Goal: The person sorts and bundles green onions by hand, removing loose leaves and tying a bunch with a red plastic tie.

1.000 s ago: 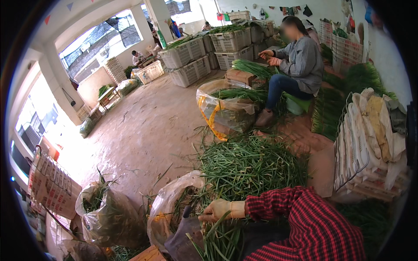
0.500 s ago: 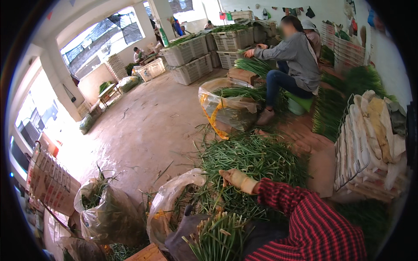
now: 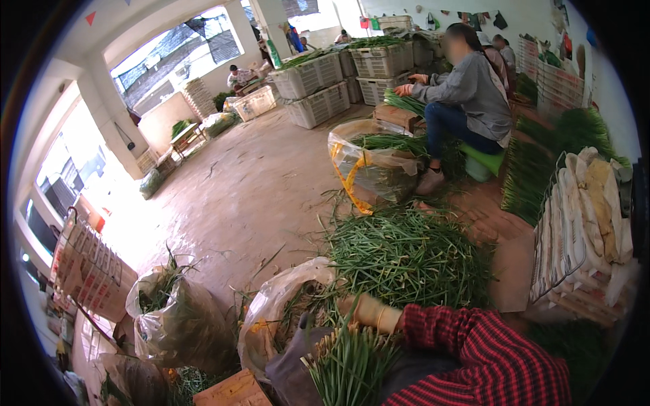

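My right hand (image 3: 374, 314), in a pale glove and red-black checked sleeve, reaches in from the lower right. It is at the pale ends of a bunch of long green stalks (image 3: 353, 369), which stands tilted over dark cloth at my lap. Its fingers look curled, and a thin green strand shows by the fingertips; blur and the stalks hide what is in them. A broad heap of loose green leaves (image 3: 413, 260) lies just beyond. Left of the bunch sits an open clear plastic bag (image 3: 271, 304). My left hand is out of the picture.
Filled plastic bags (image 3: 179, 325) and a basket (image 3: 91, 260) stand at left; a wooden board (image 3: 233, 391) lies near. Stacked white crates (image 3: 569, 243) are at right. Ahead, a co-worker (image 3: 467, 95) sits handling green stalks behind another bag (image 3: 376, 166). Greens-filled crates (image 3: 308, 81) stand farther back.
My right hand has come down and nearer, from over the loose heap to the pale ends of the bunch. The whole view has shifted slightly. The co-worker's hands have moved a little.
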The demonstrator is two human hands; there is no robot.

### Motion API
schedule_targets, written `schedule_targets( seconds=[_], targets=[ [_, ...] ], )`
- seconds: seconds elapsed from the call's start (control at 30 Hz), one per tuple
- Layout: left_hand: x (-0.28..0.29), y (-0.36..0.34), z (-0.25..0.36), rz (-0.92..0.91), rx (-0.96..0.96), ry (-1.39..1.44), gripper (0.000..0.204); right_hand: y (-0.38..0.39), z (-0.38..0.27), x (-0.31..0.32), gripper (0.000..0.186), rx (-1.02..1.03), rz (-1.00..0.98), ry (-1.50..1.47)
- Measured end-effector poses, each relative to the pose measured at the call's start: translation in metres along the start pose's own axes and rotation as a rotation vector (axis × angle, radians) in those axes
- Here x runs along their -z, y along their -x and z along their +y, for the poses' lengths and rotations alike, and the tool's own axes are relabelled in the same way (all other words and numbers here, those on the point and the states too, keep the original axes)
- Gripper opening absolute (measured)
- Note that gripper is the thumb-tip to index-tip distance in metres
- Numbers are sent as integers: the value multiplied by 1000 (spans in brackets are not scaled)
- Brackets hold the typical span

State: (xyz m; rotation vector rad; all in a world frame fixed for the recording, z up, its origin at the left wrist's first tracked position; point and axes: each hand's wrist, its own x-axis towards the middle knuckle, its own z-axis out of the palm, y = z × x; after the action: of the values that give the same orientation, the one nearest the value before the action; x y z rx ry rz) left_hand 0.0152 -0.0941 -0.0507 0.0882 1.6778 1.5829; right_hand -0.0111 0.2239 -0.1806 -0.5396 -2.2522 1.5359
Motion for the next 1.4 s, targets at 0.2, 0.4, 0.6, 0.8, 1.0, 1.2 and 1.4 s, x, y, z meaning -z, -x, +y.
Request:
schedule_targets(
  seconds=[0.2, 0.4, 0.6, 0.8, 1.0, 1.2, 1.4],
  targets=[
    [8, 14, -12, 57, 36, 39, 38, 2, -98, 43, 39, -158, -401, -125],
    [3, 21, -25, 28, 93, 70, 38, -3, -29, 6, 36, 103, -281, 159],
    [35, 49, -55, 47, 222, 246, 37, -40, 31, 60, 39, -99, -66, 79],
    [39, 47, -52, -49, 436, 325, 28, 20, 41, 116, 49, -384, -29, 1015],
    [28, 58, -33, -141, 381, 513, 38, 53, -123, 86, 54, -117, -153, 328],
    [10, 66, -14, -44, 409, 468, 38, 56, -95, 20, 19, 138, -268, 833],
    [3, 62, -6, -79, 384, 414, 35, 6, -76, 83, 48, 384, -94, 870]
  ],
)
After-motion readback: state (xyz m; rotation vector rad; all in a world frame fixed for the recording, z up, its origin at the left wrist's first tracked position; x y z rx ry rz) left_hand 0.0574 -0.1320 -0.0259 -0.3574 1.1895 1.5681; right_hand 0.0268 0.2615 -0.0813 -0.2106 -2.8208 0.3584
